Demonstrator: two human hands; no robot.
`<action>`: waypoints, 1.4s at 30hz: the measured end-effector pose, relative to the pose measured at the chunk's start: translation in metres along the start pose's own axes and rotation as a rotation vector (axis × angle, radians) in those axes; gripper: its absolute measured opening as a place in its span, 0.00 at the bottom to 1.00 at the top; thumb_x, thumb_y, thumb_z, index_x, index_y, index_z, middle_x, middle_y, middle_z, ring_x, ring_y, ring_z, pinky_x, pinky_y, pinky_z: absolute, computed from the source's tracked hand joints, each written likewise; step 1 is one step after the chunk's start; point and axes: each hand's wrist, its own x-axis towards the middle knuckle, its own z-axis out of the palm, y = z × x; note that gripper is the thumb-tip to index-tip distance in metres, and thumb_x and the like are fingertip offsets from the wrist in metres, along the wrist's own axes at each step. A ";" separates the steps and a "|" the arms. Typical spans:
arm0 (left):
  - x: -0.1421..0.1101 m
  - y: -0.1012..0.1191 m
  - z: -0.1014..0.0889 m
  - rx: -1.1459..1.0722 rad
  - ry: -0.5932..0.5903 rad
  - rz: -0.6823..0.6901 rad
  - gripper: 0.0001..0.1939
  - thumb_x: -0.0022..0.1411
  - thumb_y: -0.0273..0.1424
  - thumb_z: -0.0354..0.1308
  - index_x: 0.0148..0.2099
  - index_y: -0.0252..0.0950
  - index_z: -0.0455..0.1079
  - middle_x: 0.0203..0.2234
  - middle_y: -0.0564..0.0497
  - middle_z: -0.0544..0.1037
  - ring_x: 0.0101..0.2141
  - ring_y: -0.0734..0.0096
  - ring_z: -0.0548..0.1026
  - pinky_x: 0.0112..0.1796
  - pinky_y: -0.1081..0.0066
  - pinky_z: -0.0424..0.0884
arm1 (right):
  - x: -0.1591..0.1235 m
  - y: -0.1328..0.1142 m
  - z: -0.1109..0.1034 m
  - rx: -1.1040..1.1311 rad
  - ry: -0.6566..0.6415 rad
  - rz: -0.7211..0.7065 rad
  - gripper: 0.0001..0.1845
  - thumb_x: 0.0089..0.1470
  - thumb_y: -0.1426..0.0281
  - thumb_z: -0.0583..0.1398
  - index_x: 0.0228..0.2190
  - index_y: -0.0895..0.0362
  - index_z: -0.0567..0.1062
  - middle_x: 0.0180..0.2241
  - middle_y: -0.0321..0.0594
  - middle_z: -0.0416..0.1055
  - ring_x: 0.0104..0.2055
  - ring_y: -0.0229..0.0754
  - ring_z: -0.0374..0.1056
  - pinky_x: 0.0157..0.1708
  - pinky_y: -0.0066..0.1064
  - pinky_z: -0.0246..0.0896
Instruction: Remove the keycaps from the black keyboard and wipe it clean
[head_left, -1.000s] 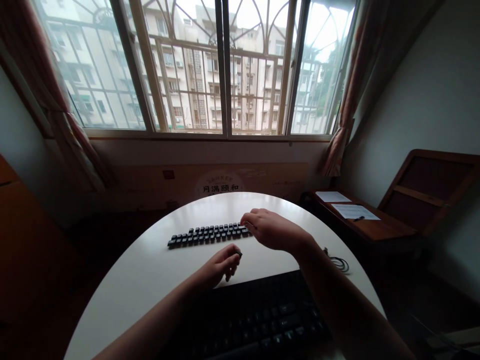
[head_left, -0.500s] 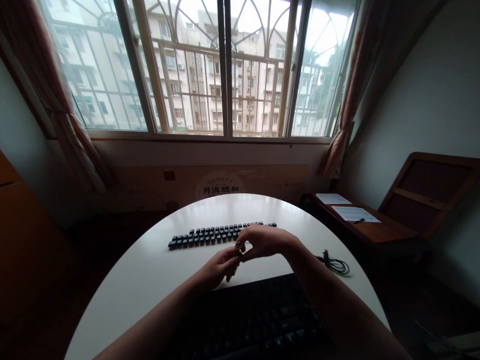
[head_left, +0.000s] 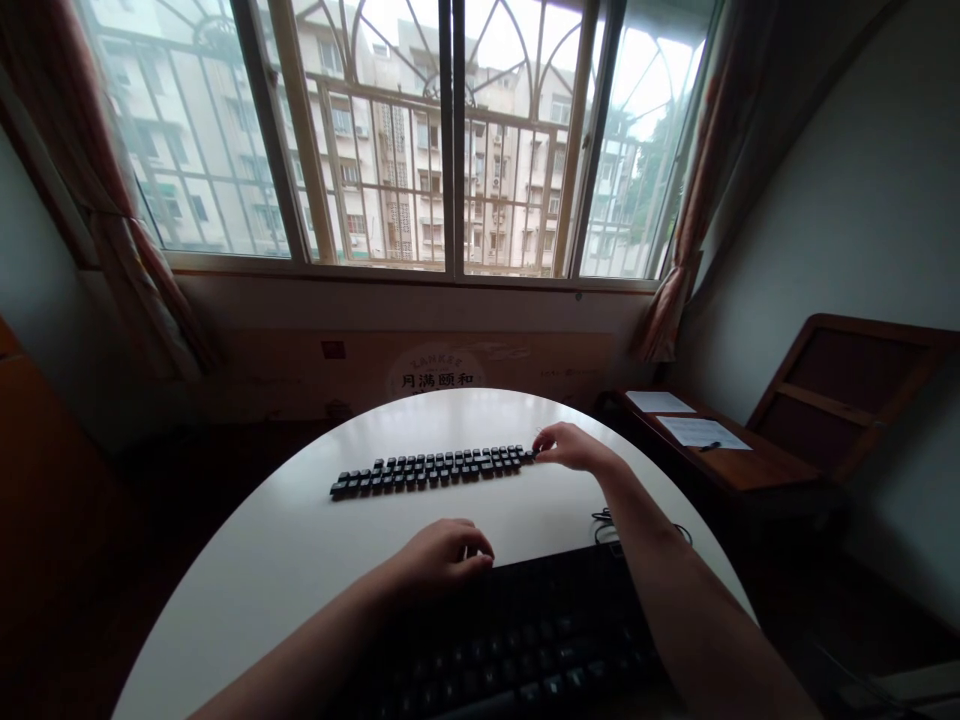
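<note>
Before you is a white round table (head_left: 247,570). Keycaps (head_left: 431,470) lie on it in long, close rows, well beyond the dark keyboard (head_left: 525,640), which is at the near side. A thin cable (head_left: 602,518) lies by the keyboard's far right corner, partly behind your right forearm. Behind the table is a barred window (head_left: 450,180) between two curtains, and on the right side a wooden chair (head_left: 780,455) bears two papers (head_left: 701,432) and a pen (head_left: 710,447).

The fingertips of your right hand (head_left: 571,447) come near together at the right end of the rows, just beside the last keycap; whether they pinch it, I cannot tell. Your left hand (head_left: 450,552) has loosely bent fingers, with a gap between thumb and index finger.

Your right arm reaches forward, the wrist bent to the left. Your left hand is palm down near the keyboard's far edge; I cannot tell if it touches.
</note>
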 end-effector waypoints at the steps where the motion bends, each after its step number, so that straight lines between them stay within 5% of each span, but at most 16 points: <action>1: -0.001 0.003 -0.001 0.016 -0.018 0.006 0.13 0.62 0.39 0.56 0.40 0.41 0.80 0.36 0.47 0.79 0.37 0.63 0.74 0.36 0.69 0.67 | 0.001 0.005 0.008 -0.010 -0.026 0.032 0.10 0.59 0.68 0.63 0.41 0.61 0.77 0.40 0.43 0.76 0.39 0.43 0.73 0.40 0.35 0.70; 8: -0.003 0.007 -0.002 0.046 -0.031 0.043 0.11 0.60 0.38 0.59 0.40 0.41 0.81 0.33 0.48 0.79 0.33 0.66 0.75 0.33 0.71 0.67 | 0.014 0.015 0.039 -0.078 -0.094 0.145 0.15 0.63 0.64 0.60 0.49 0.58 0.73 0.51 0.44 0.71 0.47 0.46 0.71 0.46 0.42 0.70; 42: -0.003 0.006 0.000 0.153 -0.051 0.044 0.10 0.63 0.36 0.57 0.41 0.43 0.79 0.35 0.51 0.79 0.36 0.66 0.75 0.37 0.70 0.67 | 0.023 0.019 0.057 -0.250 0.000 0.196 0.16 0.64 0.64 0.59 0.51 0.57 0.72 0.52 0.45 0.70 0.48 0.46 0.70 0.47 0.44 0.70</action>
